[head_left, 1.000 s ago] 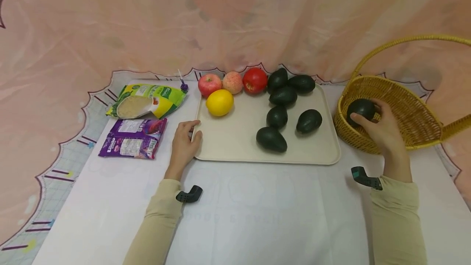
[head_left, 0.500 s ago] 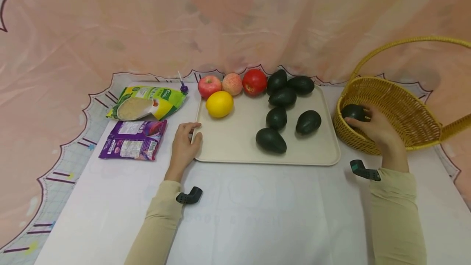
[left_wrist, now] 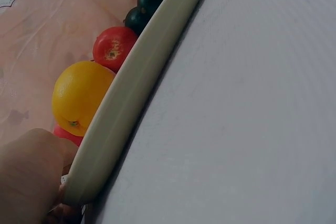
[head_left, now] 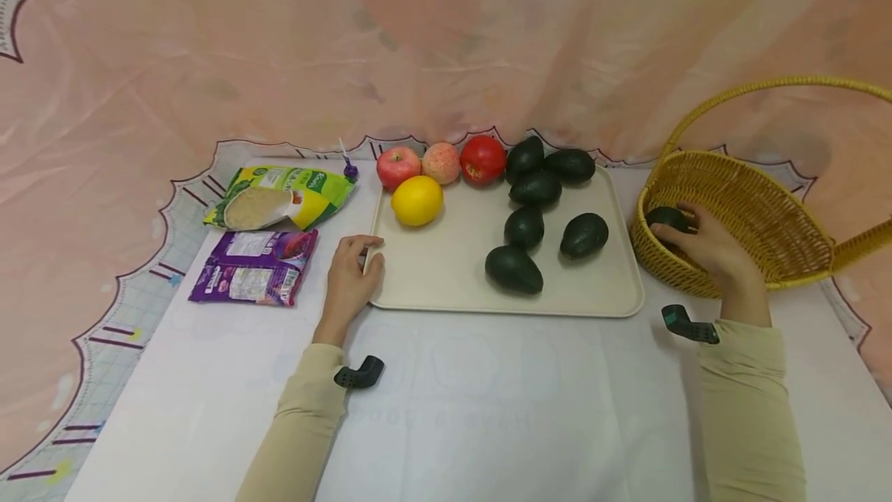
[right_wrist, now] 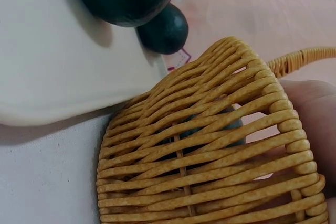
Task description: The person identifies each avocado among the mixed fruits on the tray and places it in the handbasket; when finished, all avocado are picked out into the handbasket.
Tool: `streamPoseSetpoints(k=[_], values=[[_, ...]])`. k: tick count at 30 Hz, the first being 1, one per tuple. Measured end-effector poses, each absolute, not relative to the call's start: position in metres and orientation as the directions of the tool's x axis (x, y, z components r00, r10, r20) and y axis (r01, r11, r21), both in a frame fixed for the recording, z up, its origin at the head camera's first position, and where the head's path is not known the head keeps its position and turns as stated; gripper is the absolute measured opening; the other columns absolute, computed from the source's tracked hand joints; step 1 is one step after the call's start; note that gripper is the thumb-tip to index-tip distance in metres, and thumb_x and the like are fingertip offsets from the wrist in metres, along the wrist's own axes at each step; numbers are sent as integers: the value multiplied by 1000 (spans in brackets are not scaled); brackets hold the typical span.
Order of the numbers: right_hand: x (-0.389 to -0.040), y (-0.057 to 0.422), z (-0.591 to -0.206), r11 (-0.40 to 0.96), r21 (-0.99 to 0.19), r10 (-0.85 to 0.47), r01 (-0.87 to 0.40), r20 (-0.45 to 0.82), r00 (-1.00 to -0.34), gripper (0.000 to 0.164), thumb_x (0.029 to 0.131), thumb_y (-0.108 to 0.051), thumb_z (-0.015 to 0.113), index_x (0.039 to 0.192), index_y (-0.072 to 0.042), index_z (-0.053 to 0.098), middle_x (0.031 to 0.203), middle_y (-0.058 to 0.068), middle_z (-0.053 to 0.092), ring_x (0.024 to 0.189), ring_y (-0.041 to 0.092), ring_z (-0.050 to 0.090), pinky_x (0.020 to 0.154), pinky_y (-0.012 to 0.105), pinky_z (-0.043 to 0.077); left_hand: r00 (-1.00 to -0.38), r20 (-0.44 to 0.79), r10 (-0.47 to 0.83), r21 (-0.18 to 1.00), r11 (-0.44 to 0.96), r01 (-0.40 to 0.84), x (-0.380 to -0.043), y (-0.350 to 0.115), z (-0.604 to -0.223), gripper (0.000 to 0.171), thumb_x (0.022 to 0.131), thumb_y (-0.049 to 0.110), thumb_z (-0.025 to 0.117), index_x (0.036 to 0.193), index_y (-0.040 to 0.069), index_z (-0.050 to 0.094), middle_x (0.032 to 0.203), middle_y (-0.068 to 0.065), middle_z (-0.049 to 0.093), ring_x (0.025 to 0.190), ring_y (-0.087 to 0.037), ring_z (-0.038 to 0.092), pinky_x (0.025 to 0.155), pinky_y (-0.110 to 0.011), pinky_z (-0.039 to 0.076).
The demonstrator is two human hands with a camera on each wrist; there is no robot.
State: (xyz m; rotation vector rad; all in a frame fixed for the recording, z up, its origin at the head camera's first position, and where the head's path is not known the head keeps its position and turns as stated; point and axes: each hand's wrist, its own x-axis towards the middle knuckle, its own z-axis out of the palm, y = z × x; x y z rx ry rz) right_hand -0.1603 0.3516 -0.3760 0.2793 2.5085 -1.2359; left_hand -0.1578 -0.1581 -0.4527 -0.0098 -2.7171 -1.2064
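The right hand [head_left: 716, 245] grips an avocado [head_left: 665, 217] inside the basket [head_left: 766, 211], at nine o'clock. The left hand [head_left: 350, 277], finger and thumb apart, touches the tray [head_left: 432, 266] at nine o'clock.

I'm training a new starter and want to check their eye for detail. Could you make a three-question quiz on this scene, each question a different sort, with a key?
1. How many dark green fruits lie on the tray?
2. Which of these does the left hand touch: A) the yellow fruit, B) the tray's edge, or C) the purple packet?
3. Fill in the blank: the right hand holds another dark green fruit inside the ____.

Key: 1. Six. 2. B. 3. Basket.
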Motion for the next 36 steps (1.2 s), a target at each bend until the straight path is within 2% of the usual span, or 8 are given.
streamPoseSetpoints(k=[6,11,18,22,24,29,33,36], values=[[-157,349,-375,569,-765,70,302,-322,-944,93,91,-53,47,151,-4,-3,156,26,0,140,50,8,108,63,21,-986,153,-62,739,670,72,-158,-159,-453,23,90,15,57,112,10,63,119,-12,52,99,-24,51,76,-31,38],[-151,341,-374,544,-799,140,255,-213,-967,87,92,-51,48,152,-5,5,156,25,9,142,47,12,108,62,20,-986,155,-64,736,673,72,-158,-159,-452,21,90,14,57,110,9,64,118,-12,52,98,-24,50,76,-32,37],[-146,330,-371,519,-829,225,208,-102,-969,74,92,-49,49,151,-15,19,156,18,20,144,35,19,112,54,23,-986,158,-56,738,670,80,-158,-159,-453,20,91,14,57,109,9,65,118,-12,52,98,-24,50,76,-32,37],[-146,322,-369,511,-846,251,152,-23,-968,64,94,-42,50,148,-16,28,151,16,31,141,28,29,113,44,27,-985,163,-57,738,669,83,-157,-159,-453,20,91,13,56,108,9,65,117,-12,52,98,-24,50,76,-32,37],[-146,317,-368,509,-853,253,112,24,-967,59,94,-38,51,146,-17,33,145,13,38,137,23,35,111,34,31,-984,166,-61,738,669,83,-157,-158,-453,20,90,14,56,108,9,65,117,-12,52,98,-24,50,76,-31,37],[-147,303,-366,481,-877,209,-8,124,-970,50,95,-27,53,141,-11,40,131,-1,45,126,13,44,93,9,39,-983,170,-63,737,671,84,-157,-158,-453,20,91,15,56,108,10,65,118,-11,52,98,-24,51,76,-30,37],[-148,291,-367,461,-886,171,-57,152,-973,47,95,-22,53,138,-9,42,128,2,47,122,13,47,87,5,38,-985,164,-61,737,672,81,-157,-157,-453,21,91,15,55,108,10,65,118,-11,52,99,-24,51,76,-30,37],[-150,280,-371,473,-877,126,-83,161,-979,45,95,-21,52,138,-9,42,131,8,47,125,16,47,91,6,38,-985,160,-66,735,674,74,-157,-157,-453,21,91,15,56,108,10,65,118,-11,52,99,-23,51,77,-31,37]])
